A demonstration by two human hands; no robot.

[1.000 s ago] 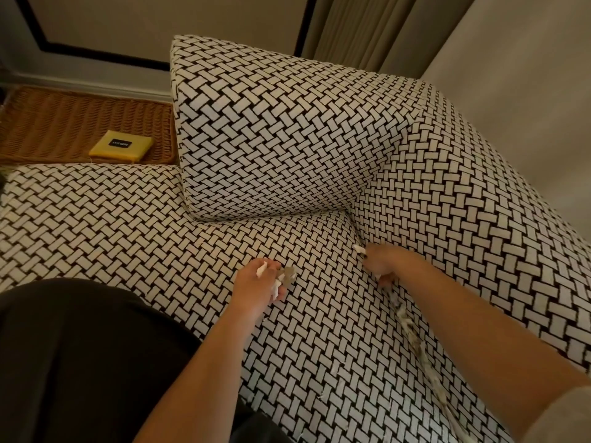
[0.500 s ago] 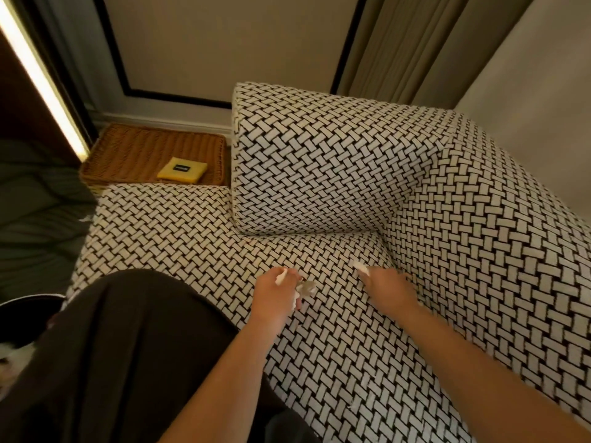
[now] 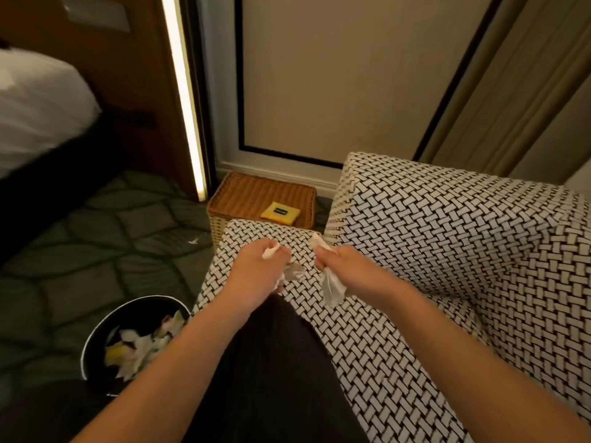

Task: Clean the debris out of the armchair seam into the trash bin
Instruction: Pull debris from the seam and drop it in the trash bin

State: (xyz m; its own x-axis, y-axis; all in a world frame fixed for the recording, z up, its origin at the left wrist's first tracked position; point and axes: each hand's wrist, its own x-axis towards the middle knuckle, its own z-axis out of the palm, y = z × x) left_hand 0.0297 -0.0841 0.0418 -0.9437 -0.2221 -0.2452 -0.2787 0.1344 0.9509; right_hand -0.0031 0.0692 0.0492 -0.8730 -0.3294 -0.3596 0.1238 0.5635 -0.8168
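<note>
Debris (image 3: 332, 287) of white paper clutched in each fist, left hand (image 3: 256, 270) and right hand (image 3: 348, 270) side by side above armchair (image 3: 447, 251) seat, trash bin (image 3: 140, 310) on floor at left

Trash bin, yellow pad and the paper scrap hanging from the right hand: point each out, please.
trash bin (image 3: 140, 310), head view, dark inner wall at the back.
yellow pad (image 3: 277, 213), head view, middle of its top face.
paper scrap (image 3: 332, 287), head view, crumpled end hanging below the right hand (image 3: 350, 270).
</note>
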